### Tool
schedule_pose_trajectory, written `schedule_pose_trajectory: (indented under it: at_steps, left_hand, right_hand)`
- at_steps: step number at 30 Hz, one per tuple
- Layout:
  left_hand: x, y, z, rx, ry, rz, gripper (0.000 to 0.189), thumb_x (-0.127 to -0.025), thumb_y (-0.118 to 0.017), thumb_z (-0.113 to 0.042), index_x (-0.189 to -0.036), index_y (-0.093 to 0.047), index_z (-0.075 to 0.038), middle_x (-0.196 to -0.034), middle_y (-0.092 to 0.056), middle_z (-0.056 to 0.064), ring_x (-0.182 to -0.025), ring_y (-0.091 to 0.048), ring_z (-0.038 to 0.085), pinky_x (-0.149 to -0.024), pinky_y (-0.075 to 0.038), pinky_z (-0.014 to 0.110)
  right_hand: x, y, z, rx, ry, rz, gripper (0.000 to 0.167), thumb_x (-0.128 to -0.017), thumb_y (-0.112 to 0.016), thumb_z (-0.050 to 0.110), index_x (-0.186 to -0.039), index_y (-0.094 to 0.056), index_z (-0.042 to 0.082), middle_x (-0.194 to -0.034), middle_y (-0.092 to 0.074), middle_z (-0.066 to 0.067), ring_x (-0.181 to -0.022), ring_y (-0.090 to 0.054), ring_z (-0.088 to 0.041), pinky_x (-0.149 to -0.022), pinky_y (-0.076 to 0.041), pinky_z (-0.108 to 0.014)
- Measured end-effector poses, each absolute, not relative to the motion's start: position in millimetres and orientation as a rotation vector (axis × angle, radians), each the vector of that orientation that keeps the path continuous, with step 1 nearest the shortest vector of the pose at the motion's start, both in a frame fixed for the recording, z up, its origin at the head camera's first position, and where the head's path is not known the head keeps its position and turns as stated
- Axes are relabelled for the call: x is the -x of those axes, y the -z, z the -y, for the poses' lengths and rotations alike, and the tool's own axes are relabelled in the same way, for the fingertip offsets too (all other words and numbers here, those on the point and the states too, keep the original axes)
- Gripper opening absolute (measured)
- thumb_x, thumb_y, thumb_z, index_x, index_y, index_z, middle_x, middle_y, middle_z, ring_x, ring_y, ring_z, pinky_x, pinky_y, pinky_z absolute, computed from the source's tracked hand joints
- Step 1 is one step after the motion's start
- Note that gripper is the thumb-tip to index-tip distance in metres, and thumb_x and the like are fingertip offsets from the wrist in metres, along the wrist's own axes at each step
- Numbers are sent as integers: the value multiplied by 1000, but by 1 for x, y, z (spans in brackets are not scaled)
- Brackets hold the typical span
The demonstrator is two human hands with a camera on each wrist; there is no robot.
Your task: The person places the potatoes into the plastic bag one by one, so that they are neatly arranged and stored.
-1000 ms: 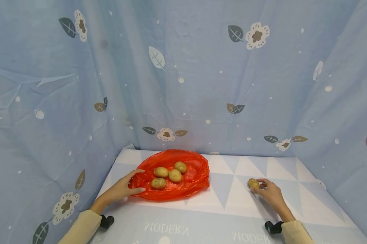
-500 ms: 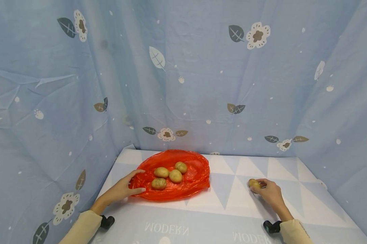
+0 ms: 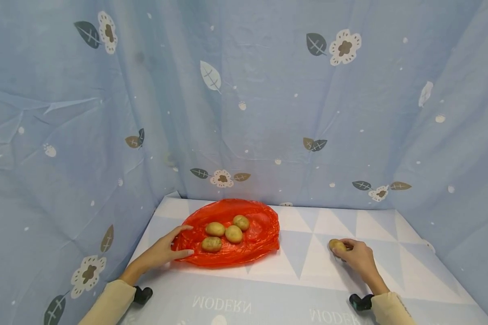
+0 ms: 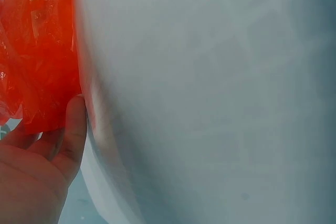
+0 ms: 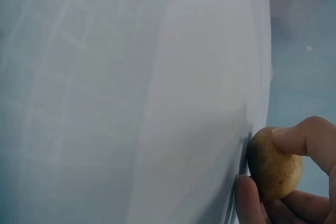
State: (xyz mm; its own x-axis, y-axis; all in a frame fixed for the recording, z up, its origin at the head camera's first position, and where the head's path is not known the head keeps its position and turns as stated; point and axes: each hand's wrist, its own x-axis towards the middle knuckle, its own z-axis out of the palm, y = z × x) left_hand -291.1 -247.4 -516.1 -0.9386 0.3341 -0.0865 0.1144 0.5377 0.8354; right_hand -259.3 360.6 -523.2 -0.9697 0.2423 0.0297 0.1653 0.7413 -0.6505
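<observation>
A red plastic bag [image 3: 264, 243] lies spread out at the back left of the table, with several potatoes [image 3: 233, 234] on it. My left hand [image 3: 163, 250] holds the bag's left end, thumb on the near side and index finger on the far side; in the left wrist view the other fingers partly disappear behind the red plastic. Far to the right, my right hand [image 3: 359, 257] grips a single potato [image 5: 275, 166] between thumb and fingers, at or just above the tabletop. Whether that potato touches the table, I cannot tell.
The table [image 3: 301, 289] has a pale triangle-patterned cover. Blue printed curtains [image 3: 268, 113] enclose its back, left and right sides. Each wrist carries a small black device [image 3: 142, 295].
Both hands stay almost where they were. The potato in my right hand has tilted or shifted very slightly. The bag and its potatoes have not moved.
</observation>
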Motion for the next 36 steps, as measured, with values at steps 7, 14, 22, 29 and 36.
schedule_pose_trajectory:
  at_steps: [7,14,22,29,36]
  left_hand:
    - [288,514,247,-380,-1360,-2541,78,-89,-81,-37,-154,-41,-24,-161,-33,21,-143,-35,47,-108,-37,69]
    - [289,516,248,-363,-1346,-2555,79,-89,-81,-39,-155,-40,-24,-161,-33,22,-143,-35,48,-108,-39,68]
    - [290,518,248,-328,-1346,-2561,81,-87,-82,-42,-154,-41,-26,-161,-35,19,-143,-36,46,-107,-41,66]
    - [291,518,246,-336,-1345,-2563,80,-87,-82,-42,-154,-41,-25,-160,-36,21,-141,-38,47,-106,-43,66]
    - [291,518,246,-353,-1357,-2562,79,-87,-82,-41,-153,-42,-25,-159,-37,20,-140,-39,46,-106,-43,66]
  right_hand:
    - [261,525,-357,342,-1103,2809,56,-88,-81,30,-128,-65,-6,-109,-70,-22,-73,-67,-17,-62,-51,-30]
    - [261,522,-354,329,-1132,2770,58,-89,-82,34,-130,-65,-3,-112,-70,-24,-76,-69,-18,-62,-53,-28]
    - [262,517,-347,329,-1141,2776,60,-90,-80,37,-133,-64,0,-116,-69,-23,-94,-65,-28,-66,-52,-29]
    - [263,514,-341,260,-1137,2767,62,-89,-80,41,-134,-64,1,-114,-70,-19,-100,-65,-30,-70,-52,-30]
    - [265,511,-334,243,-1130,2753,58,-89,-81,37,-132,-66,3,-113,-71,-18,-101,-65,-29,-72,-51,-29]
